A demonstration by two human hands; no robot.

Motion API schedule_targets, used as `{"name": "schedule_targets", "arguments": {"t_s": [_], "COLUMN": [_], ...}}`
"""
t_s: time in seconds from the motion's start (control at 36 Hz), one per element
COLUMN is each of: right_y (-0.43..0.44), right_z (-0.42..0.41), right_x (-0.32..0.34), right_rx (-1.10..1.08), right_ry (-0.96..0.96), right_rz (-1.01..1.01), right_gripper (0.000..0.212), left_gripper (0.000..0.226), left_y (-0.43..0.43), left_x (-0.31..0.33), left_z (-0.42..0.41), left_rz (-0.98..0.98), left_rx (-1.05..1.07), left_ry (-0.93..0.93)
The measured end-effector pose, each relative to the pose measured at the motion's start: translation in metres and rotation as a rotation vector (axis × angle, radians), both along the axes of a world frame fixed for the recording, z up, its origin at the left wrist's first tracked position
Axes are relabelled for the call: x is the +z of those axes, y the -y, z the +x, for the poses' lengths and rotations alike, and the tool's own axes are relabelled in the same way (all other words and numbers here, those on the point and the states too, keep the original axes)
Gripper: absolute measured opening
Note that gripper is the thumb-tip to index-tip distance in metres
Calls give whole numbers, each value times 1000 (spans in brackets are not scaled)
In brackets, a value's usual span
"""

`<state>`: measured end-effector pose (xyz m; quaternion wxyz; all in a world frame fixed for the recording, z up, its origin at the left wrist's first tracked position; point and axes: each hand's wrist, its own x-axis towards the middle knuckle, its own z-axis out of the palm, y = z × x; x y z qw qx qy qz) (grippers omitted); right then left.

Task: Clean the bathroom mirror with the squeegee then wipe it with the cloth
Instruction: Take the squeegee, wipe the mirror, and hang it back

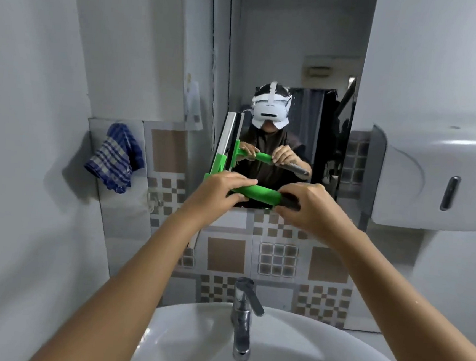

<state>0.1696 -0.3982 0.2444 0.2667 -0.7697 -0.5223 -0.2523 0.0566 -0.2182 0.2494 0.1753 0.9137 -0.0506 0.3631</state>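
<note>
Left of the tall wall mirror (293,55), a blue-and-white checked cloth (115,156) hangs on the tiled wall. The green-handled squeegee (254,194) stands blade-upright against the mirror's lower left edge. The left hand (220,190) grips its handle; the right hand (309,205) clasps its dark end.

One wide-angle view only, worn on the person's head. It faces forward and slightly down at the far wall, close enough that the mirror (292,70) fills the upper middle. The sink (287,354) and tap (244,310) sit near, at the bottom edge, both forearms reaching in from below.
</note>
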Motion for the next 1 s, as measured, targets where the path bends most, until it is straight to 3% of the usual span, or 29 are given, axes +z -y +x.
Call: {"name": "schedule_targets", "arguments": {"t_s": [0.06, 0.25, 0.36, 0.5, 0.64, 0.75, 1.0], "right_y": [-10, -27, -33, -42, -64, -93, -156], "right_z": [3, 12, 21, 37, 55, 65, 74], "right_x": [15, 78, 129, 202, 262, 295, 332], "right_rx": [17, -57, -111, -124, -169, -137, -133], "right_ry": [32, 207, 410, 436, 513, 523, 581], "right_rz": [-5, 44, 89, 143, 194, 196, 205], "right_gripper": [35, 35, 41, 46, 46, 44, 39], "left_gripper": [42, 43, 36, 50, 54, 59, 84], "left_y": [-3, -23, -41, -75, -125, -140, -150], "left_x": [15, 78, 125, 164, 130, 98, 90], "left_z": [5, 26, 41, 49, 72, 94, 124], "left_rz": [45, 175, 309, 60, -181, 37, 193], "left_rx": [-18, -31, 76, 278, 413, 439, 501], "left_ry": [32, 180, 435, 693, 587, 531, 388]}}
